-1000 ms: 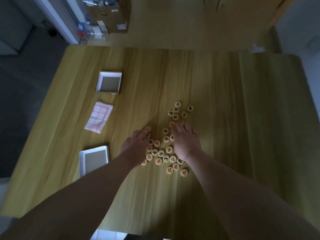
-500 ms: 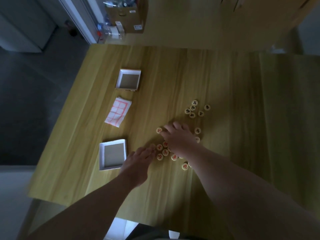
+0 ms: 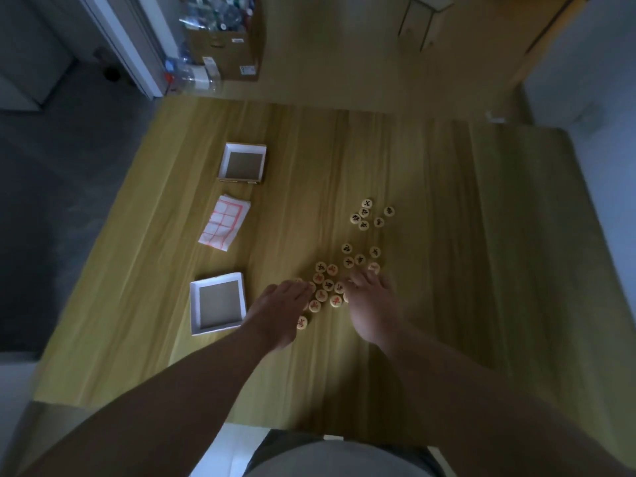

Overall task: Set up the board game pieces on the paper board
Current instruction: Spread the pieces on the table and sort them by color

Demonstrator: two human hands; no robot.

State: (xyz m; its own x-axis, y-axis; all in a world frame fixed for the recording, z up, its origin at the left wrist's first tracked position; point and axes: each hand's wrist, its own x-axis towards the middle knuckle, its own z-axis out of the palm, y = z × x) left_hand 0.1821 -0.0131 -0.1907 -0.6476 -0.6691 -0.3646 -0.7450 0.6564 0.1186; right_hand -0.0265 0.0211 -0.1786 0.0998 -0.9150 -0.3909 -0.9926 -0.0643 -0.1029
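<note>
Wood-grain table [image 3: 464, 270] carries everything. Nearest, both hands lie palm-down on a loose heap of round pieces [image 3: 327, 285]. The left hand [image 3: 280, 306], fingers straight & close together, covers the heap's L edge. The right hand [image 3: 370, 304], fingers slightly spread, rests on the R edge. Neither pinches or lifts anything. Flat hands suit spreading & sorting, not placing.

Pieces btw the hands sit face up w/ red and black marks mixed, so the step is prob. sorting by colour.

Just left of the left hand sits the near box half [image 3: 194, 308], open side up, out of the way but within reach.

Further out, the paper board [image 3: 224, 225] is still folded, red grid showing, well apart from the heap, no piece on it. Setup proper looks not yet begun, since the board needs unfolding first.

Beyond the right fingertips lie a few black pieces [image 3: 358, 258], then a far cluster [image 3: 370, 215], all black-marked, prob. set aside as one side's set.

The far box half [image 3: 245, 149] sits past the board. On the floor beyond the table edge stands a carton [image 3: 223, 46] w/ bottles.
</note>
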